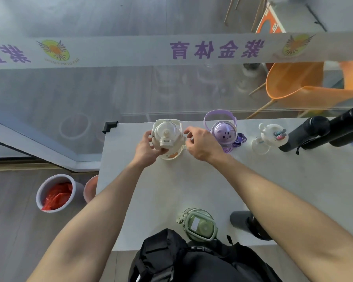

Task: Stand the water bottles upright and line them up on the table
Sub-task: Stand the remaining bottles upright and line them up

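cream bottle (166, 137) near table's (192, 190) far left corner: my left hand (146, 148) cups its hard, slick body; right hand (202, 144) half-open, fingertips touching the lid; looks light.

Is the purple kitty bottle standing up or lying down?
Standing up. The purple bottle shows its domed cat-face lid from above, with the handle arched behind it and its base on the table.

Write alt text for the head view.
Both hands, left and right, steady a cream bottle upright at the far edge of a white table. A purple bottle, a clear one and two black ones continue the row; a green bottle stands nearer.
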Motion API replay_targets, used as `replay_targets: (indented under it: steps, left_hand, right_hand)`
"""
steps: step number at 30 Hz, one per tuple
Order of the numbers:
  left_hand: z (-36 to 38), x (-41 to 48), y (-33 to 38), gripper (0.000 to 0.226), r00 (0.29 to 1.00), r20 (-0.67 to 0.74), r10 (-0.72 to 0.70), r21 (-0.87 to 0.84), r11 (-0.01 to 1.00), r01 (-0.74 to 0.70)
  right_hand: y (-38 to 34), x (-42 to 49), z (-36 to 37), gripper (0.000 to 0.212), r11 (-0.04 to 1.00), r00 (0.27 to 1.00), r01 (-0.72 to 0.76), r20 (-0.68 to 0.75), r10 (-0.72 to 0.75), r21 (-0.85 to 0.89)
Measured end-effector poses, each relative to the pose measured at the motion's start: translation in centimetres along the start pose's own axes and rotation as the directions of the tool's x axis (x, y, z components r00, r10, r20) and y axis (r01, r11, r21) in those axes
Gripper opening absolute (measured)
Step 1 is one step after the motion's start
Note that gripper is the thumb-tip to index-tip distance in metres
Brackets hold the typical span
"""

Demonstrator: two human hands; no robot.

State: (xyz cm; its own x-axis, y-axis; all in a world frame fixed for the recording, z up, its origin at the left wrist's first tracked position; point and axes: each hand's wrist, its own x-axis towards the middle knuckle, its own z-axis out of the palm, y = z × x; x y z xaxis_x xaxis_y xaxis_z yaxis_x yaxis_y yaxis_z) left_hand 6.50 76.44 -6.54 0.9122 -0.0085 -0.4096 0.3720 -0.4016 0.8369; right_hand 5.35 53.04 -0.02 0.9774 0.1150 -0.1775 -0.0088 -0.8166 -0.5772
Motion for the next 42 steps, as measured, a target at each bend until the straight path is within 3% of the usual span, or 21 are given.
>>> replay_targets:
  steps: [2,4,6,14,18,24,27,31,34,36,39,42]
  left_hand:
    - [0.6,0.4,0.4,0.087,1.0,-0.026,-0.001,0.023,1.0,0.002]
    - [1.2,0.8,0.8,0.089,0.999,-0.032,0.01,0.041,0.999,-0.009]
    - [1.6,1.1,1.4,0.09,1.0,-0.027,0.009,0.051,0.999,-0.008]
    - [2.4,2.1,2.0,0.097,1.0,0.006,0.018,0.12,0.993,-0.019]
    - [1.5,1.7,0.5,0.112,0.997,-0.011,-0.076,0.191,0.979,0.077]
    - [-1.0,-3.1,-3.1,0.047,0.993,-0.003,-0.118,0.276,0.954,0.115]
    - [-1.5,-6.1,-4.3,0.037,0.987,0.058,-0.149,0.35,0.929,0.12]
    - [-0.7,-9.8,-4.0,0.055,0.96,0.226,-0.164,0.419,0.906,0.056]
    - [0.5,-12.9,-2.5,0.088,0.813,0.493,-0.31,0.49,0.871,0.035]
    - [1.6,-15.0,-2.3,0.114,0.763,0.543,-0.349,0.538,0.843,0.002]
    - [3.5,-17.9,-3.2,0.148,0.793,0.52,-0.318,0.568,0.822,-0.044]
    - [5.9,-20.6,-4.0,0.127,0.879,0.442,-0.179,0.46,0.887,-0.05]
  right_hand:
    - [1.5,-0.8,-1.1,0.036,0.996,0.985,0.01,0.172,0.005,-0.086]
    - [3.1,-1.7,-1.6,0.043,0.978,0.922,-0.004,0.377,0.083,-0.206]
    - [4.5,-2.5,-1.7,0.051,0.951,0.864,-0.023,0.472,0.174,-0.309]
    - [6.5,-4.4,-1.1,0.055,0.925,0.83,-0.073,0.491,0.263,-0.373]
    - [6.0,-4.9,-1.6,0.055,0.919,0.83,-0.052,0.494,0.257,-0.391]
    - [4.9,-5.4,-2.7,0.055,0.923,0.853,-0.001,0.481,0.203,-0.386]
    - [4.2,-6.1,-3.1,0.052,0.917,0.87,0.042,0.466,0.163,-0.398]
    - [4.0,-7.9,-3.6,0.051,0.924,0.879,0.063,0.459,0.127,-0.376]
    - [3.9,-9.5,-4.6,0.052,0.923,0.881,0.089,0.462,0.102,-0.374]
    - [3.8,-10.8,-5.4,0.053,0.926,0.884,0.09,0.458,0.095,-0.366]
    - [4.2,-13.3,-6.8,0.055,0.942,0.895,0.052,0.434,0.104,-0.333]
    - [5.1,-16.1,-8.0,0.058,0.946,0.917,0.031,0.386,0.101,-0.322]
